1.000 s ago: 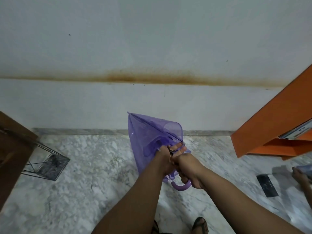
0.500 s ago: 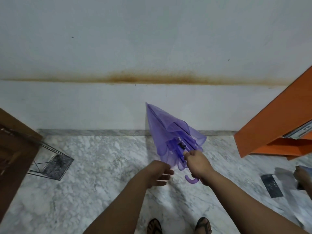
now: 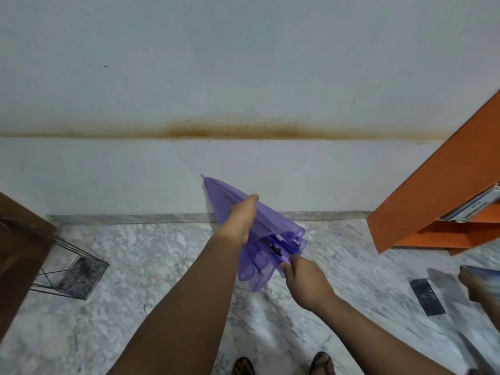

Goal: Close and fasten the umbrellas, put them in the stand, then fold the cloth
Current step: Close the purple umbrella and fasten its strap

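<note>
A translucent purple umbrella is collapsed and points up and away toward the white wall. My left hand wraps around its canopy near the middle. My right hand grips the handle end below the loose canopy edge; the handle itself is hidden in the fist. A black wire-frame stand sits on the marble floor at the left, well apart from both hands. No cloth is in sight.
An orange shelf unit leans in at the right with a book on it. A dark flat object lies on the floor near another person's hand. Brown furniture stands at the left edge. My sandalled feet are below.
My left hand rose from beside the umbrella and now grasps the canopy. The umbrella tilted further up toward the wall, and the canopy has narrowed.
</note>
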